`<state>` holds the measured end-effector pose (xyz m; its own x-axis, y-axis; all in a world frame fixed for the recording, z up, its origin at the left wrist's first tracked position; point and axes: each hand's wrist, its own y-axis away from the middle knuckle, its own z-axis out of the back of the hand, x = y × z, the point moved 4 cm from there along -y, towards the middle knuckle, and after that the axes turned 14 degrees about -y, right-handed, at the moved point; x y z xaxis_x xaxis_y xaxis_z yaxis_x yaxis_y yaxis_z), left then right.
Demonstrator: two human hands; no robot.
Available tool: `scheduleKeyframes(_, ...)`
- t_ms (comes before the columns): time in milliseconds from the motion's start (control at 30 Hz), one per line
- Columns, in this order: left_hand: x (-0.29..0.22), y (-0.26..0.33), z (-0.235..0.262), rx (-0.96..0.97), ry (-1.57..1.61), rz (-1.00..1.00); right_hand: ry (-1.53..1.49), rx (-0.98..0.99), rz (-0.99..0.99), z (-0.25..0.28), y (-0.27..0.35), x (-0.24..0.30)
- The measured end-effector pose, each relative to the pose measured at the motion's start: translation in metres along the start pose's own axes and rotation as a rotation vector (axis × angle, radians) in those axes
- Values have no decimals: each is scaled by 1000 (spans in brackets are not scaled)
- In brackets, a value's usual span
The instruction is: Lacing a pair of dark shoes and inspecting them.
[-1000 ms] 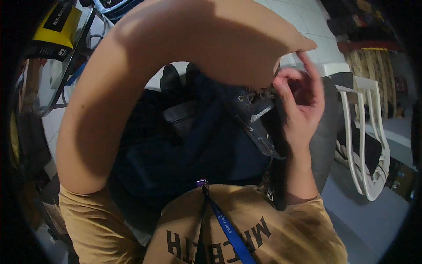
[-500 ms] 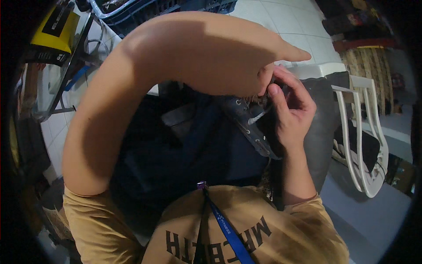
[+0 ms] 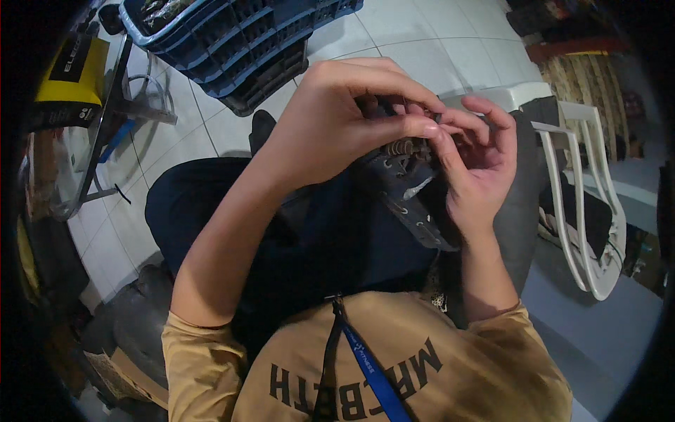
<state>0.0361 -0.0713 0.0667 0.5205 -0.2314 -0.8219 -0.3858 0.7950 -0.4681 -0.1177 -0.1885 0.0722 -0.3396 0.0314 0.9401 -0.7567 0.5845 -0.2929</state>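
The left forearm (image 3: 232,225) is now uncovering more of the dark shoe (image 3: 422,219) being worked (eyelets (image 3: 403,209) showing). Left hand (image 3: 330,112) and right hand (image 3: 481,160) are meeting fingertip-to-fingertip, any grip remaining unclear.

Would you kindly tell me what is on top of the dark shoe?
A brown coiled strand and a pale patch show on the dark shoe. The left hand and right hand meet above its far end, hiding much of it and anything between them.

Cluttered rm; tiled flr (image 3: 415,63), crate (image 3: 232,53)
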Motion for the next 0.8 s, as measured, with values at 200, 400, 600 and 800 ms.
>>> scheduleKeyframes(200,6,7,7,20,67,138,100,107,68,2,-9,4)
scheduleKeyframes(400,19,11,6,11,231,192,435,202,67,0,-24,19)
scheduleKeyframes(600,19,12,6,77,194,193,340,242,-52,2,-20,7)
scheduleKeyframes(800,19,11,4,66,187,181,261,291,-183,6,-20,4)
